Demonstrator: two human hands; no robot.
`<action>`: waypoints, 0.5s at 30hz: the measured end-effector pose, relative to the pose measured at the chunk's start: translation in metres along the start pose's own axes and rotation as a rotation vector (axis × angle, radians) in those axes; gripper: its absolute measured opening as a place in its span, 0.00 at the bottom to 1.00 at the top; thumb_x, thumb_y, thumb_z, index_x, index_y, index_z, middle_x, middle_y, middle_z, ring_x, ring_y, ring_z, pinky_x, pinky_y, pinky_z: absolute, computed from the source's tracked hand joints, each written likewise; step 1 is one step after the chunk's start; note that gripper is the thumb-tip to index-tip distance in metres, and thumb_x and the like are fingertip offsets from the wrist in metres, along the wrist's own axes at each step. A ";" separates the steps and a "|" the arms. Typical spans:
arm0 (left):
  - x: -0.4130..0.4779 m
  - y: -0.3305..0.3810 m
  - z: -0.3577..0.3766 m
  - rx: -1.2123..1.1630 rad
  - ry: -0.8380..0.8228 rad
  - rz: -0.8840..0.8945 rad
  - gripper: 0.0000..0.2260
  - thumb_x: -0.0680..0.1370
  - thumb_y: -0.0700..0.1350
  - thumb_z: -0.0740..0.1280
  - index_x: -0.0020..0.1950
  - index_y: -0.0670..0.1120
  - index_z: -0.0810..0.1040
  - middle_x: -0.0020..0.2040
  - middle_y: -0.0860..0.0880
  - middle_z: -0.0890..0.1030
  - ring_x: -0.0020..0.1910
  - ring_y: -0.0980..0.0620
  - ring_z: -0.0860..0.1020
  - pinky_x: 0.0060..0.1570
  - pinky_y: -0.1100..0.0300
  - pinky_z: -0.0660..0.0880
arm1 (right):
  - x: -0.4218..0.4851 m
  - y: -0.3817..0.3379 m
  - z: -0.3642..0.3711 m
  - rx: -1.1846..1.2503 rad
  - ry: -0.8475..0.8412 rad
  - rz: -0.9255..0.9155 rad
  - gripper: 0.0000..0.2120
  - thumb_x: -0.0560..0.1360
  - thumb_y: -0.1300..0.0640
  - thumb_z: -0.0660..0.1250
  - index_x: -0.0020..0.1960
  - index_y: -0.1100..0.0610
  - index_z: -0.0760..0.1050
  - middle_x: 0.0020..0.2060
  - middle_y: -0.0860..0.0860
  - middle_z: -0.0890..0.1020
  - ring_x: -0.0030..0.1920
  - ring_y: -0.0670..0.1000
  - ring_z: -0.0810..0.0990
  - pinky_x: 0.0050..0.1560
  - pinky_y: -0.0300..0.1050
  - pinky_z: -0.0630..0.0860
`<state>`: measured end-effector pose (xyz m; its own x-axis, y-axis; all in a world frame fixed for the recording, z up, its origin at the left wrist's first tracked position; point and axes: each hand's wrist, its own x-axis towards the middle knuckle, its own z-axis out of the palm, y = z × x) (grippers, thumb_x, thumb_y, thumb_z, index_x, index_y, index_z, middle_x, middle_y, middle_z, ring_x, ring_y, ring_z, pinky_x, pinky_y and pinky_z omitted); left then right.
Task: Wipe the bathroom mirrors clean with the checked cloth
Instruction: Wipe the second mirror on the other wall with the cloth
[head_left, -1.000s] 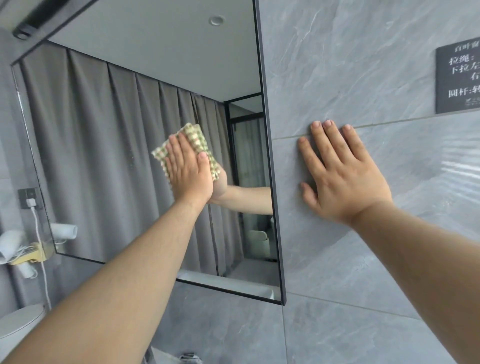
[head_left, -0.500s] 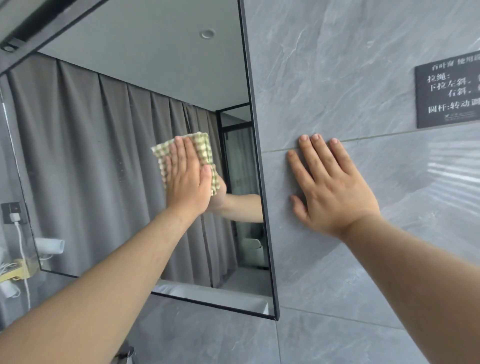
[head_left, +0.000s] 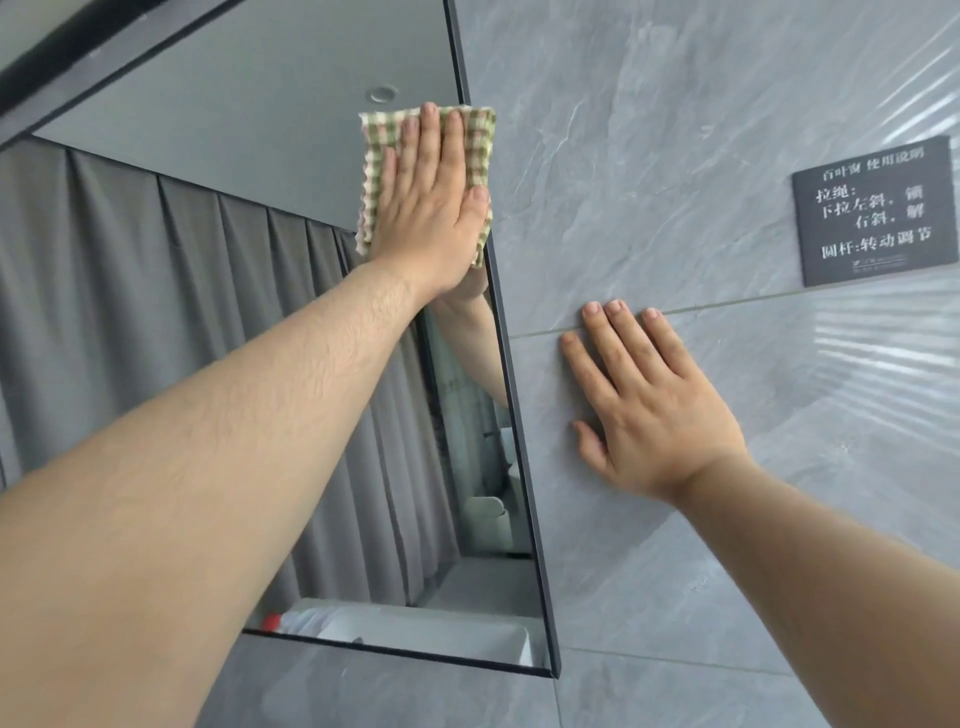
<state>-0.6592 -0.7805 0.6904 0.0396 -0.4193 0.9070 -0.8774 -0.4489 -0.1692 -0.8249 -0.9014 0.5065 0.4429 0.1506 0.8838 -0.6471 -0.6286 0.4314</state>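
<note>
Sign (head_left: 878, 210) beyond right hand (head_left: 657, 410) on wall (head_left: 649, 156)

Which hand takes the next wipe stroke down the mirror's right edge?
Left. The left hand already presses the checked cloth flat on the mirror at its right edge. The right hand lies flat on the wall tile, clothless.
</note>
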 end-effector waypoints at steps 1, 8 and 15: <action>-0.002 0.002 0.001 -0.006 0.009 -0.008 0.29 0.84 0.52 0.45 0.81 0.45 0.38 0.81 0.45 0.37 0.80 0.48 0.36 0.78 0.50 0.35 | 0.000 0.000 0.000 0.000 0.002 0.001 0.36 0.74 0.45 0.58 0.77 0.64 0.62 0.76 0.66 0.61 0.76 0.66 0.60 0.76 0.64 0.54; -0.096 0.015 0.040 -0.024 -0.005 0.005 0.31 0.81 0.55 0.42 0.80 0.43 0.39 0.81 0.42 0.40 0.80 0.46 0.39 0.78 0.48 0.38 | 0.000 0.000 0.000 0.012 -0.013 0.001 0.37 0.73 0.46 0.60 0.77 0.64 0.62 0.76 0.66 0.62 0.76 0.66 0.60 0.77 0.64 0.54; -0.209 0.031 0.087 -0.025 -0.024 0.056 0.31 0.82 0.52 0.49 0.80 0.40 0.44 0.80 0.37 0.48 0.80 0.39 0.48 0.76 0.41 0.48 | -0.001 0.002 -0.003 0.039 -0.018 -0.005 0.37 0.73 0.46 0.62 0.76 0.65 0.62 0.76 0.66 0.62 0.76 0.67 0.60 0.76 0.64 0.55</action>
<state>-0.6530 -0.7755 0.4617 0.0015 -0.4620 0.8869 -0.8902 -0.4047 -0.2093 -0.8279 -0.9004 0.5071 0.4574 0.1405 0.8781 -0.6202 -0.6573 0.4282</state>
